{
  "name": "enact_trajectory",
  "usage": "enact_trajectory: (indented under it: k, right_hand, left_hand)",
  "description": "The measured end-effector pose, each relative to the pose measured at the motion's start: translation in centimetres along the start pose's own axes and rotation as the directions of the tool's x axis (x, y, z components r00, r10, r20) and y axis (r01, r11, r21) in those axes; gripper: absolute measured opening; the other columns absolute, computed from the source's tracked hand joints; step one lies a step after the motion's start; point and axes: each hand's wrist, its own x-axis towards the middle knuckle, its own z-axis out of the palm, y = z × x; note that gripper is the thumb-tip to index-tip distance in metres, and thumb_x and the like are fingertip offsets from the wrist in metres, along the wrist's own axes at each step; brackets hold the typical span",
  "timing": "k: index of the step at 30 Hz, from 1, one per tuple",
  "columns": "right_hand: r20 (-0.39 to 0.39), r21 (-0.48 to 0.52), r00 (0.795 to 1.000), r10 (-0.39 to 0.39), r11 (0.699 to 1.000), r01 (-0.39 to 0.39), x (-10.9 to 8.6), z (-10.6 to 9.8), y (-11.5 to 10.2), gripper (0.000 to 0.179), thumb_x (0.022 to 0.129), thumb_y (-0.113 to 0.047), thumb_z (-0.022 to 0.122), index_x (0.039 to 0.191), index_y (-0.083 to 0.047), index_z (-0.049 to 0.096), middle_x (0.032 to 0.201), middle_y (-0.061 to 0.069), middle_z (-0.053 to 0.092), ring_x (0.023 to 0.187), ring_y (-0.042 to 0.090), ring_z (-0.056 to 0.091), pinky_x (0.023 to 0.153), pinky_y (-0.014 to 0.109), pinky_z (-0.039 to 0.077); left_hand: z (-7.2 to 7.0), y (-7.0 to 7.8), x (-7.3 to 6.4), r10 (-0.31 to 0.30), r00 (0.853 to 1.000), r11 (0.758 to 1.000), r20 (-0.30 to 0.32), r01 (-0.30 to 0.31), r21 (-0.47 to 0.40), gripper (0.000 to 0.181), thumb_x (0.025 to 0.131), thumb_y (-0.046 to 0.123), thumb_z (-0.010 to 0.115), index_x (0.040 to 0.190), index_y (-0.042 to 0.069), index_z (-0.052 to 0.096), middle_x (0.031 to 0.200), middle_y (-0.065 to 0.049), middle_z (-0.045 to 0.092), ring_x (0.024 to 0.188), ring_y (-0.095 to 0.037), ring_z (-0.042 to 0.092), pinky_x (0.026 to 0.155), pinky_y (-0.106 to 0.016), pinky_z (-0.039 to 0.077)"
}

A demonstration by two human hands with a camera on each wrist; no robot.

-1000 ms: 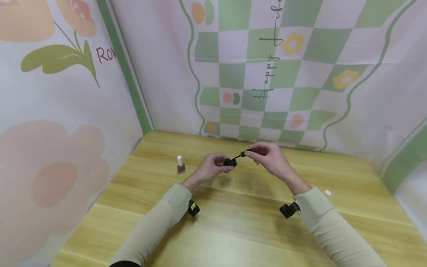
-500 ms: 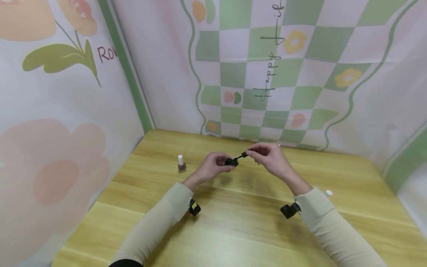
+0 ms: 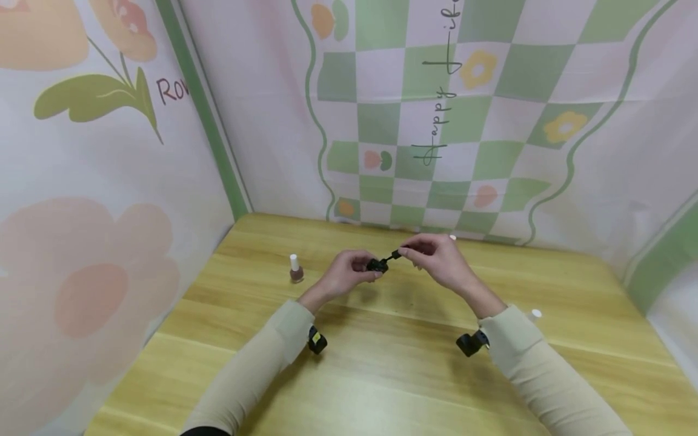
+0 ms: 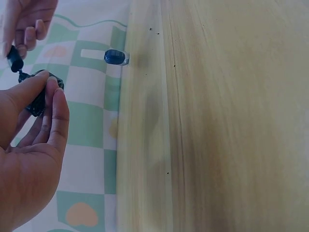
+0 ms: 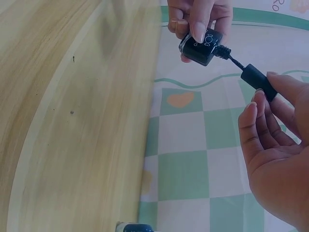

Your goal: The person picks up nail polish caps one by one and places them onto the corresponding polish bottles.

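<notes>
My left hand holds a small black nail polish bottle, thumb on its side. The bottle lies tilted in the air above the table, its threaded neck toward my right hand. Between thumb and fingertips the right hand pinches the black brush cap. The cap is apart from the neck, and its thin brush stem runs into the bottle's mouth. The bristles are hidden inside. In the left wrist view the bottle is partly covered by the left fingers.
A mauve nail polish bottle with a white cap stands left of the left hand. Near the back edge of the wooden table is a dark blue bottle. Another white cap shows beside the right sleeve. A printed curtain hangs behind.
The cap has come slightly closer to the bottle's neck, with less stem showing. A white cap has come into view behind the right hand. The left hand stays nearly still.
</notes>
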Motion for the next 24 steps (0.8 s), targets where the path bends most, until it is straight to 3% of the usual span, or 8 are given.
enact_trajectory:
  k: [16, 24]
  right_hand:
    - [0.002, -0.003, 1.000, 0.005, 1.000, -0.005, -0.14, -0.09, -0.27, 0.031, 0.100, -0.031, 0.069, 0.117, -0.005, 0.074, 0.096, 0.008, 0.073, 0.073, 0.024, 0.064, 0.059, 0.034, 0.055]
    - [-0.004, -0.019, 1.000, 0.003, 1.000, -0.003, -0.29, -0.13, -0.46, 0.025, 0.100, -0.031, 0.069, 0.115, -0.011, 0.075, 0.098, 0.006, 0.073, 0.073, 0.022, 0.064, 0.060, 0.033, 0.055]
  left_hand:
    - [0.04, -0.10, 0.02, -0.007, 1.000, 1.000, 0.015, 0.007, -0.017, 0.021, 0.094, 0.011, 0.076, 0.114, 0.006, 0.072, 0.100, -0.006, 0.072, 0.084, -0.015, 0.070, 0.086, -0.050, 0.060]
    - [0.09, -0.12, -0.06, -0.017, 1.000, 1.000, 0.006, 0.017, -0.010, 0.021, 0.094, 0.013, 0.077, 0.114, 0.007, 0.073, 0.101, -0.006, 0.072, 0.084, -0.016, 0.069, 0.086, -0.049, 0.060]
